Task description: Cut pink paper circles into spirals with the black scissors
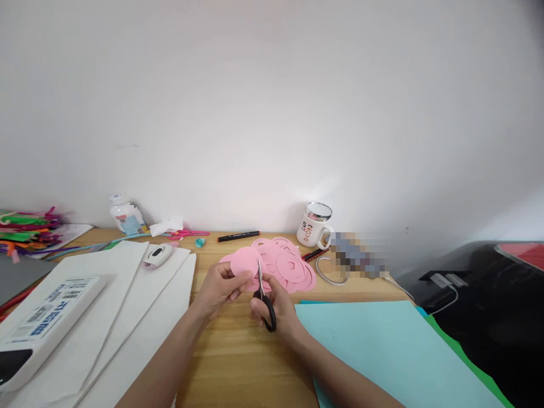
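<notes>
My left hand pinches a round pink paper piece by its lower edge, above the table. In my right hand is a pair of scissors with black handles, blades pointing up at the right edge of the pink piece. How far the blades are apart I cannot make out. Just behind both hands lies a loose pile of pink paper cutouts, some of them rings and discs. Part of the pile is hidden by the held piece and the right hand.
White sheets cover the left, bearing a white box-shaped device. Light blue paper lies at the right. Along the wall are a white bottle, pink scissors, a black marker and a mug.
</notes>
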### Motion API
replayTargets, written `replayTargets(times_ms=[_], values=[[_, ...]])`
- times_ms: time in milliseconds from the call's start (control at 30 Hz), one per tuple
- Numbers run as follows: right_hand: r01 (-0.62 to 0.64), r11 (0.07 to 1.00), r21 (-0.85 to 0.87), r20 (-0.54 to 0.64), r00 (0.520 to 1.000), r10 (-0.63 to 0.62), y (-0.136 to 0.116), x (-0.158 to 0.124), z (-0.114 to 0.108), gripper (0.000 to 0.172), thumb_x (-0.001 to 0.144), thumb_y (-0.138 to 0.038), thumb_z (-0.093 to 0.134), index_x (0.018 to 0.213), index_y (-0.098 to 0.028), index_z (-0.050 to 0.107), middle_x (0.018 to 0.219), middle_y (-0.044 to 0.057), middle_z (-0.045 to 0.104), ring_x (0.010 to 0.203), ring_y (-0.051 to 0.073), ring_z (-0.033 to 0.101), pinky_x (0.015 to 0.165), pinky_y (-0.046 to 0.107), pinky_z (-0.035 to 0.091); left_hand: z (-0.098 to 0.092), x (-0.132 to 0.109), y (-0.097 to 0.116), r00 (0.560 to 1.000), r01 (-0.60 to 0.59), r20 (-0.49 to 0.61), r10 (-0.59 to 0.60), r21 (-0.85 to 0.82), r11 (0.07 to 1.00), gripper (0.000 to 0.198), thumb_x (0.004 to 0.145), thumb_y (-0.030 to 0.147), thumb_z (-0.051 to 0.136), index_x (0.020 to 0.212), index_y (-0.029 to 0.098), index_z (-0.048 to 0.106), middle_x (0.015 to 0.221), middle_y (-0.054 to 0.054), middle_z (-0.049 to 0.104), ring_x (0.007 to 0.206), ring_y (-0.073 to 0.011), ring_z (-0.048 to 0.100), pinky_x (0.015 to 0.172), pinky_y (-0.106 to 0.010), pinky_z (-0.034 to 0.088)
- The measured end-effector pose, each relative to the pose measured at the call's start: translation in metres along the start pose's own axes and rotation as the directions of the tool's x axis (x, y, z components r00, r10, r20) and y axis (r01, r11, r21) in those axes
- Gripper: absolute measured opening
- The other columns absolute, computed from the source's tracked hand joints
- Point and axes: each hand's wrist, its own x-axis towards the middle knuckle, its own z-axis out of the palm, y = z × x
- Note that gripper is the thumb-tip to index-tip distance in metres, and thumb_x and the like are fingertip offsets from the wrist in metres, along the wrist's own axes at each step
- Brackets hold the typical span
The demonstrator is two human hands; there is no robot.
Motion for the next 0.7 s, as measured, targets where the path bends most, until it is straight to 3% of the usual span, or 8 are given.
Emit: replayTargets(times_ms=[267,400,567,700], values=[[-0.007,1.0,-0.001,0.008,1.0,0.007,-0.0029,-0.0015,0.0006,0.051,0.067,-0.041,0.071,0.105,-0.022,0.042,0.043,-0.013,0.049,0.032,0.009,0.042,0.036,0.019,0.033,0.0012,0.0018,-0.0019,1.0,-0.021,0.014,0.022,-0.089,0.996,0.035,0.062,0.043,0.077,0.06,0.013,0.059,0.047,0.004,0.054,0.031,-0.0031,0.036,0.033,-0.018,0.021],[0.005,1.0,-0.007,0.016,1.0,-0.005,-0.004,-0.0015,0.0005,0.052,0.067,-0.042,0.073,0.104,-0.022,0.042,0.047,-0.012,0.049,0.037,0.009,0.042,0.04,0.019,0.031,0.0015,0.0011,-0.0024,1.0,-0.026,-0.012,0.025,-0.051,0.998,0.037,0.06,0.041,0.079,0.052,0.013,0.055,0.043,0.005,0.05,0.032,-0.0021,0.033,0.034,-0.018,0.019],[0.088,0.993,0.072,-0.027,0.996,-0.086,-0.0083,0.0004,0.0,0.058,0.06,-0.04,0.08,0.103,-0.023,0.046,0.062,-0.007,0.051,0.052,0.01,0.043,0.049,0.022,0.032,0.0023,-0.0008,-0.0016,0.999,0.009,0.039,-0.01,0.012,1.0,0.034,0.059,0.04,0.078,0.051,0.014,0.058,0.04,0.006,0.046,0.034,-0.0032,0.032,0.035,-0.018,0.02],[0.107,0.991,0.085,-0.008,0.994,-0.107,-0.0075,0.0009,-0.0011,0.058,0.063,-0.042,0.078,0.106,-0.023,0.044,0.065,-0.006,0.052,0.054,0.011,0.043,0.051,0.023,0.033,0.0029,-0.0014,-0.0013,0.999,0.005,0.047,-0.006,0.032,0.999,0.033,0.06,0.041,0.077,0.053,0.014,0.059,0.04,0.006,0.046,0.035,-0.0036,0.032,0.036,-0.019,0.021]])
